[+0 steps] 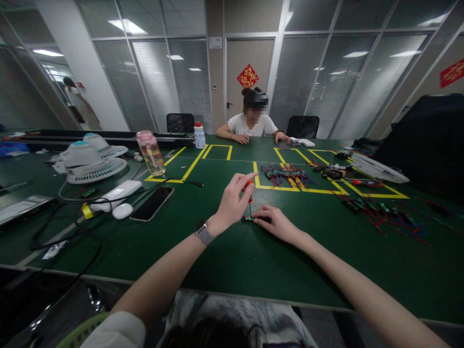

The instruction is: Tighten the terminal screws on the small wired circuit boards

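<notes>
My left hand, with a watch at the wrist, is closed around the orange handle of a screwdriver. The screwdriver stands upright, its thin shaft reaching down to a small green circuit board on the green table. My right hand lies low on the table, fingers closed on the board's right end and holding it down. Whether the tip sits in a screw is too small to make out. Beyond my hands lies a pile of circuit boards with red and blue wires.
At left are a phone, a white earbud case, a white power strip, cables, fans and a pink bottle. More wired boards lie right, near a white basket. A person sits opposite.
</notes>
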`<state>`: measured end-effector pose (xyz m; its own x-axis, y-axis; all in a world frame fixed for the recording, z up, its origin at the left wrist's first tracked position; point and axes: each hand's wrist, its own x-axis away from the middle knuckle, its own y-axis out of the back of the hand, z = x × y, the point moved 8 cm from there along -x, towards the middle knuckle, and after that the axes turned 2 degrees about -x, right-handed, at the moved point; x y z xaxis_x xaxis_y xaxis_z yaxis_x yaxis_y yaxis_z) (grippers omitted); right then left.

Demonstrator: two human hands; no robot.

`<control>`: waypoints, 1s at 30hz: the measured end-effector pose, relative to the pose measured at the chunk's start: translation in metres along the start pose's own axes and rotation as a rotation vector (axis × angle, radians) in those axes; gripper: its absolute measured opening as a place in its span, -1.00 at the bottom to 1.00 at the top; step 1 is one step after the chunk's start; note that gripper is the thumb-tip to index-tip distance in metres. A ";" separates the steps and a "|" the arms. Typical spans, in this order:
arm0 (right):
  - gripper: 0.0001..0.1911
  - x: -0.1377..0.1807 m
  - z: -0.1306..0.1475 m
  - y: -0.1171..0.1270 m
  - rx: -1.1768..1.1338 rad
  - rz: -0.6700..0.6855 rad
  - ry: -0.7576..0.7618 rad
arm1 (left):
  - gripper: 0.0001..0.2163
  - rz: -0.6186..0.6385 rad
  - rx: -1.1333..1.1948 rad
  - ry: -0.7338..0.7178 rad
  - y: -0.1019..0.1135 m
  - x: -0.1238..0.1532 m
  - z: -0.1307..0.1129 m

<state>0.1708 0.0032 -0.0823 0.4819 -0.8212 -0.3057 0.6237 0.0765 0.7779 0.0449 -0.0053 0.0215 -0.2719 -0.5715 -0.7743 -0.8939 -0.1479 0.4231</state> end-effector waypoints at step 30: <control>-0.79 0.000 0.002 0.002 -0.009 -0.008 0.003 | -0.69 0.009 0.109 -0.016 -0.001 0.001 0.000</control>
<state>0.1703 0.0022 -0.0797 0.4787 -0.8201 -0.3134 0.6329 0.0749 0.7706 0.0456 -0.0054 0.0202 -0.2846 -0.5593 -0.7786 -0.9247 -0.0541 0.3769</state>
